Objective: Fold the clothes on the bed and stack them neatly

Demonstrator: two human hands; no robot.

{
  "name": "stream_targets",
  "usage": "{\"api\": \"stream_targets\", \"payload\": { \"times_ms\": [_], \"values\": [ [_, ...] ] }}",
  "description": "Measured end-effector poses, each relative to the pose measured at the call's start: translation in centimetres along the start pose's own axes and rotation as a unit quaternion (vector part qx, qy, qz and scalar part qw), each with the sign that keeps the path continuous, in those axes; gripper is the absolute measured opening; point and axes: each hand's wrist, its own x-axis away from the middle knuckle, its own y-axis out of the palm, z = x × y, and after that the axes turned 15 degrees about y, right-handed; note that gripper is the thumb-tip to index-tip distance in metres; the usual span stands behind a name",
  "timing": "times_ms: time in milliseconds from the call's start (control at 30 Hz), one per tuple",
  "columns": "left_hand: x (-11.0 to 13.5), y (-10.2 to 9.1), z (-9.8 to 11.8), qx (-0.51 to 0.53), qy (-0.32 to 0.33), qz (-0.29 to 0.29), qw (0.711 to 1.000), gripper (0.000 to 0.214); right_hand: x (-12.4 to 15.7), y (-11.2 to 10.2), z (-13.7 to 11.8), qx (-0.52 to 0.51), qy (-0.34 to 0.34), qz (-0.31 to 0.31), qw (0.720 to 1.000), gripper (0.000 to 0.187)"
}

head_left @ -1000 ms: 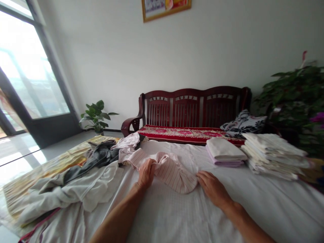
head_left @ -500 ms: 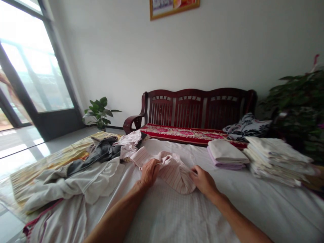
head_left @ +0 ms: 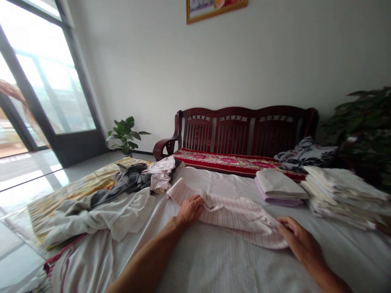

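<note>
A pink-and-white striped garment (head_left: 241, 217) lies stretched sideways over the white sheet (head_left: 214, 260). My left hand (head_left: 191, 211) grips it near its left part, fingers curled into the cloth. At its right end, my right hand (head_left: 301, 240) pinches the edge between thumb and fingers. Left of the garment, a loose heap holds a pale grey garment (head_left: 91, 221), a dark grey garment (head_left: 130, 183) and a small light pink garment (head_left: 161, 169). Which kind of garment the striped one is, I cannot tell.
A folded cream-and-lilac cloth pile (head_left: 279, 187) and a taller stack of folded cream cloths (head_left: 345, 195) stand to the right. Behind is a dark red wooden bench (head_left: 232, 130) with a patterned cushion (head_left: 305, 152). A potted plant (head_left: 126, 134) stands near the glass door (head_left: 58, 81).
My right hand has moved right with the garment's end, drawing the bunched striped cloth out long. My left hand keeps its hold. The view has shifted slightly left.
</note>
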Motion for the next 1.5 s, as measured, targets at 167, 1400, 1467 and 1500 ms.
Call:
{"api": "stream_targets", "payload": {
  "times_ms": [167,1400,1467,1500],
  "values": [
    [-0.3,0.0,0.0,0.021,-0.003,-0.020,1.000,0.022,0.1,0.7,-0.8,0.065,-0.012,-0.014,0.998,0.043],
    [1.1,-3.5,-6.4,-0.311,-0.380,-0.043,0.870,0.045,0.2,0.6,-4.3,-0.228,-0.028,-0.205,0.951,0.040],
    [1.2,-4.1,-6.8,-0.305,-0.376,-0.084,0.871,0.036,0.9,-0.6,-4.2,-0.253,-0.012,-0.205,0.945,0.041],
    [1.2,-4.3,-6.9,-0.303,-0.369,-0.101,0.873,0.033,1.2,-1.3,-4.0,-0.264,0.001,-0.206,0.942,0.042]
  ]
}}
